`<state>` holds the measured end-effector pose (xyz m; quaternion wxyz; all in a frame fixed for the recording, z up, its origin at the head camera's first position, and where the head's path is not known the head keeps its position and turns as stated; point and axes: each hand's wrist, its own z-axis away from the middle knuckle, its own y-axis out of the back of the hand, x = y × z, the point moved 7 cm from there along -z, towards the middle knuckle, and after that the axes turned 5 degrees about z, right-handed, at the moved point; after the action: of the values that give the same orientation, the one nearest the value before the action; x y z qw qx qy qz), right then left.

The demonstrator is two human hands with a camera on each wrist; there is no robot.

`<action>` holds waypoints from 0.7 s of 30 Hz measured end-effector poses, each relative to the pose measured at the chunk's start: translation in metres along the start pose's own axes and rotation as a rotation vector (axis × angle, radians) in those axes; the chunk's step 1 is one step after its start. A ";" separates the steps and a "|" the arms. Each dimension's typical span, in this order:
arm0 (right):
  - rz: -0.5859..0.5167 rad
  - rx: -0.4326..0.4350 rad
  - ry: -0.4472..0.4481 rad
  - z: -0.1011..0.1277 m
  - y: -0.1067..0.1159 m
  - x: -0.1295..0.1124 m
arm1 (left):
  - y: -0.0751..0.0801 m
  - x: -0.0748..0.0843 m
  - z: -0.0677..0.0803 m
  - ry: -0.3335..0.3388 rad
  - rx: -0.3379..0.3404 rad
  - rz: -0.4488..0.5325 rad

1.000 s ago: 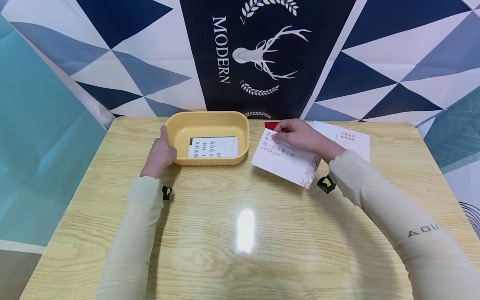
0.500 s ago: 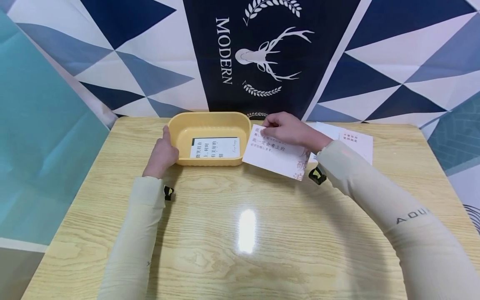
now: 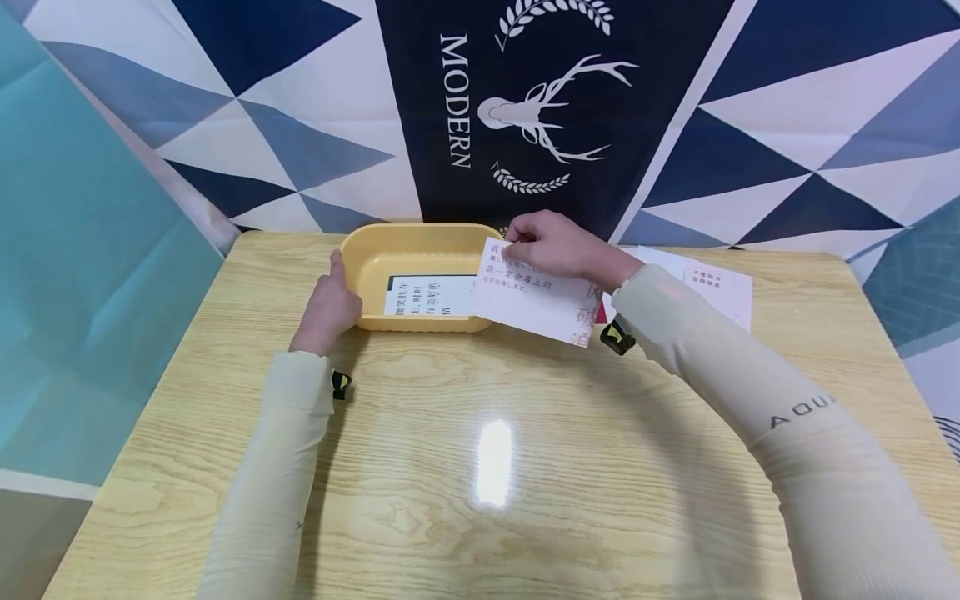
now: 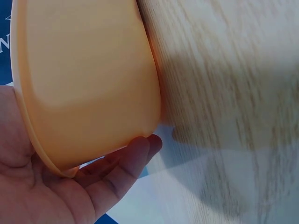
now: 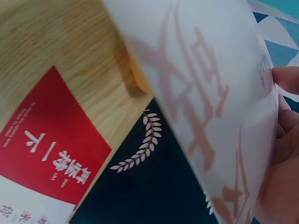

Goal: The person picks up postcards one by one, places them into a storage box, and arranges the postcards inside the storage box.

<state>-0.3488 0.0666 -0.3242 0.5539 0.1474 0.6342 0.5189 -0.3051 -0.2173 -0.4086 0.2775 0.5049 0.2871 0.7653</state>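
Tabletop point(image 3: 405, 500): yellow tub point(image 3: 416, 323) far, long axis left-right. Head view: white postcard point(image 3: 532, 304) overlaps its right end, long axis slanting near-right. Your right hand point(image 3: 562, 247) pinches the postcard's far edge; your left hand point(image 3: 327, 308) grips the tub's left end.

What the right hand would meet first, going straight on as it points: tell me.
Probably the yellow tub, at its right end, though the right hand may pass above it; its height is unclear.
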 end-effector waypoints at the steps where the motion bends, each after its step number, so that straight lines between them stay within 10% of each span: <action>1: -0.003 -0.007 -0.002 -0.002 0.000 -0.001 | 0.000 0.000 0.000 0.003 -0.001 0.000; 21: 0.013 -0.027 0.043 -0.034 -0.002 -0.035 | 0.000 -0.001 -0.001 0.001 0.009 0.014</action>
<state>-0.3647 0.0223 -0.3111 0.5387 0.1328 0.6379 0.5341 -0.3062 -0.2184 -0.4094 0.2696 0.5077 0.2870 0.7663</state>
